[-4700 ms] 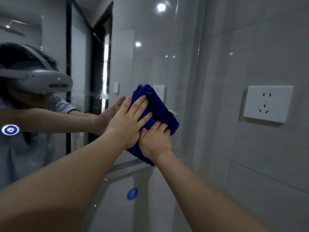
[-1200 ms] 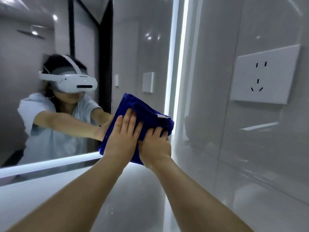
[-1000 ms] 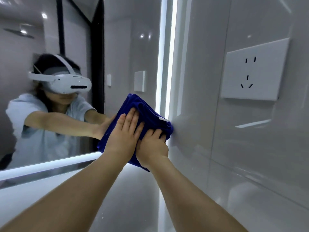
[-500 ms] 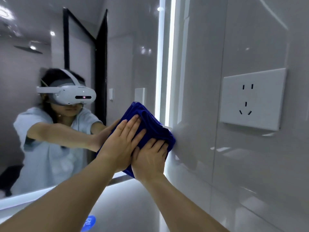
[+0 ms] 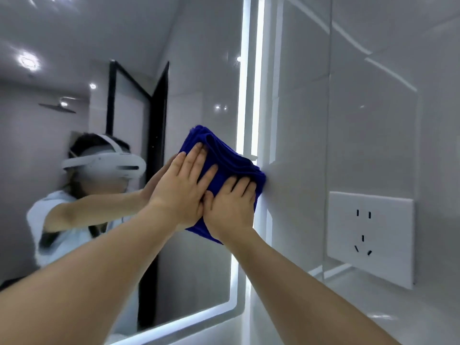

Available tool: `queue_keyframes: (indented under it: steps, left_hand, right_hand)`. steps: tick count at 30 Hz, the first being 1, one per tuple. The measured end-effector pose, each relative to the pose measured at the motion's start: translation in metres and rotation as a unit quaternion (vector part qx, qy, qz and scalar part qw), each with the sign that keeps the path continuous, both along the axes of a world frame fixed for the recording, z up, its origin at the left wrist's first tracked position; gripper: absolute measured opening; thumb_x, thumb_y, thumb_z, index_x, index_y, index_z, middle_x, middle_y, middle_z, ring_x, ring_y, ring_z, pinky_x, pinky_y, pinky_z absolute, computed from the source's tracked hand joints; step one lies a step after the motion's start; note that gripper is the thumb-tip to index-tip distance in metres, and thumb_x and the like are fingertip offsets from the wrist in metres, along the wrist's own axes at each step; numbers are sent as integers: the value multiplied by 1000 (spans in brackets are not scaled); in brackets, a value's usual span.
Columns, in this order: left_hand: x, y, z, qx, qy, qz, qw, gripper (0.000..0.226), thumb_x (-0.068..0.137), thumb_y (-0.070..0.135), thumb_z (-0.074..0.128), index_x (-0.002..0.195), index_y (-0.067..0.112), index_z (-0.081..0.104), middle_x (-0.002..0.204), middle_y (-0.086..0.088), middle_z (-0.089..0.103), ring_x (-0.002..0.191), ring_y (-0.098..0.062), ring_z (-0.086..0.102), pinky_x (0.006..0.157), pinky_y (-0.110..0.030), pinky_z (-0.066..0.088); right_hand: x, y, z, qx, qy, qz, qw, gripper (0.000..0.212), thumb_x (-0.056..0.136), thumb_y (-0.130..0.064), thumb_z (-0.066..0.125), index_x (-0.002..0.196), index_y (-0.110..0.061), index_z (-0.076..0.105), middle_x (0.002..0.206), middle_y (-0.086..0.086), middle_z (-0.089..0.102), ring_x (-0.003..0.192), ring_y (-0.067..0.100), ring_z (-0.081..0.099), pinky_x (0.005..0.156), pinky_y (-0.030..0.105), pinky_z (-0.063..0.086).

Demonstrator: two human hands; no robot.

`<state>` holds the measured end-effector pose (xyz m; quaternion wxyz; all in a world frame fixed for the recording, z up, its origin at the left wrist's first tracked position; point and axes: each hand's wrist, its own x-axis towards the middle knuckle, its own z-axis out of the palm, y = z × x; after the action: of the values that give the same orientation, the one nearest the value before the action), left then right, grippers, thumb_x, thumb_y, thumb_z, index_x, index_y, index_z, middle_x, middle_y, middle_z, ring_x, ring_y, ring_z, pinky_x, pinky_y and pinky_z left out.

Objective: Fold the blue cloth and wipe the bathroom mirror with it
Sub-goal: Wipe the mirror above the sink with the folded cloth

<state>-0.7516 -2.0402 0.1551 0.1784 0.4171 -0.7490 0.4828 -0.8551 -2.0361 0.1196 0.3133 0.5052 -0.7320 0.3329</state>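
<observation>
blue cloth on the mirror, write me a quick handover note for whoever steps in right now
Left hand: flat, fingers spread, pressing the blue cloth against the mirror.
Right hand: also flat on the cloth, beside and touching the left hand.
Cloth: folded into a thick pad, at the mirror's right edge, touching the lit strip and the tiled wall. Wall socket sits to the right, apart from the cloth.
Done: cloth is folded; wiping is under way.
Left: how much glass is already wiped cannot be told; probably carry on across the rest, keeping the cloth off the socket.
</observation>
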Motion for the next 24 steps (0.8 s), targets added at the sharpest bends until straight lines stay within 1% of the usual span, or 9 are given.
queue_keyframes:
  steps: [2,4,7,10,12,13,15,17,24]
  left_hand:
    - [0,-1,21,-17,10,-3,1000,63,96,42,6,144,11,-18,151,-24,-20,140,-36,-19,114,-44,-8]
    - [0,-3,42,-34,18,-6,999,63,96,43,7,145,11,-16,151,-24,-18,141,-36,-18,115,-44,-7]
    - [-1,-4,71,-45,25,-5,999,64,95,44,9,145,12,-16,152,-23,-18,141,-35,-17,115,-45,-6]
    - [-1,-7,99,-56,36,-13,998,64,95,44,10,146,13,-14,152,-23,-17,141,-34,-16,115,-44,-4]
    - [0,-10,119,-64,40,-16,997,65,95,44,12,147,13,-12,152,-23,-16,142,-34,-16,115,-44,-4]
    - [-1,-11,130,-69,41,-16,997,65,95,45,12,147,14,-12,152,-23,-16,142,-34,-16,115,-44,-4]
    - [-1,-12,152,-77,44,-16,996,65,95,45,13,147,14,-12,152,-22,-16,142,-34,-16,115,-44,-5]
    - [1,-12,172,-81,45,-16,996,65,95,45,14,147,14,-11,152,-22,-17,141,-34,-16,115,-43,-5]
    - [10,-13,231,-99,53,-12,994,64,95,45,15,148,15,-8,153,-20,-14,142,-32,-14,116,-43,-4]
  right_hand:
    - [-2,-2,23,0,6,-3,1000,99,66,-46,-17,141,6,20,145,29,25,134,43,23,114,47,12]
    - [-5,-3,46,-8,10,-6,1000,93,72,-48,-14,142,5,19,146,28,25,134,43,23,114,47,12]
    - [-9,-4,78,-11,9,7,1000,68,95,-46,15,143,3,16,148,26,21,136,42,20,115,45,11]
    - [-11,-4,108,-35,11,16,999,64,97,-43,24,144,1,16,149,25,19,137,40,18,115,44,10]
    - [-11,-6,127,-55,12,23,998,64,97,-44,23,143,0,18,149,24,20,137,40,18,116,43,10]
    - [-12,-8,137,-65,16,21,998,67,95,-47,18,143,0,20,148,24,22,136,40,21,116,43,12]
    - [-12,-11,158,-91,34,8,995,85,82,-53,-3,140,1,25,144,23,30,131,39,28,114,44,18]
    - [-12,-16,178,-119,43,1,992,98,68,-52,-14,138,0,29,140,23,34,128,39,31,112,44,21]
    - [-5,-22,235,-192,32,26,981,94,70,-54,-8,136,-3,35,140,20,36,129,37,32,112,44,23]
